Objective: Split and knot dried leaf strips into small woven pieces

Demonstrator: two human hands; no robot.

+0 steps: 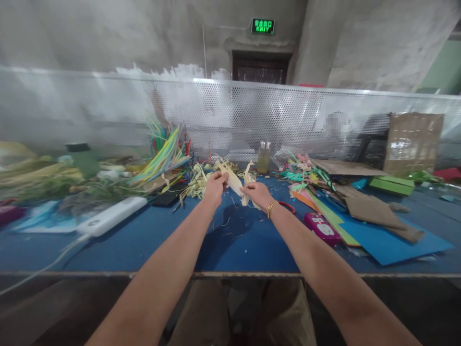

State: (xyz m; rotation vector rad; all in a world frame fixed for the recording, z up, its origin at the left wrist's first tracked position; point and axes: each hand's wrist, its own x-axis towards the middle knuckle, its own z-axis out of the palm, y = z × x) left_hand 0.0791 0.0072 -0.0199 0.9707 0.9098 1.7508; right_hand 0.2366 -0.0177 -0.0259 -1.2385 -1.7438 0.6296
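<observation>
Between my hands stretches a pale, dry strip that looks like corn husk [233, 179]. My left hand [216, 187] pinches its upper left end between thumb and fingers. The lower right end is gripped by my right hand [258, 194], which has a gold bracelet at the wrist. More torn husk [249, 174] stands up just behind the right fingers and hangs below them; whether the right hand holds this too, I cannot tell. A heap of loose husk shreds [196, 183] lies behind and left of my left hand.
On the blue table [245, 250] lie a white power strip [113, 217], a dark phone-like slab [165, 198], a purple box-shaped device [321, 228], red-handled scissors [287, 206] and blue card [392, 245]. Behind stand colourful stems [165, 156], a glass bottle [264, 157] and a perforated metal screen [230, 115].
</observation>
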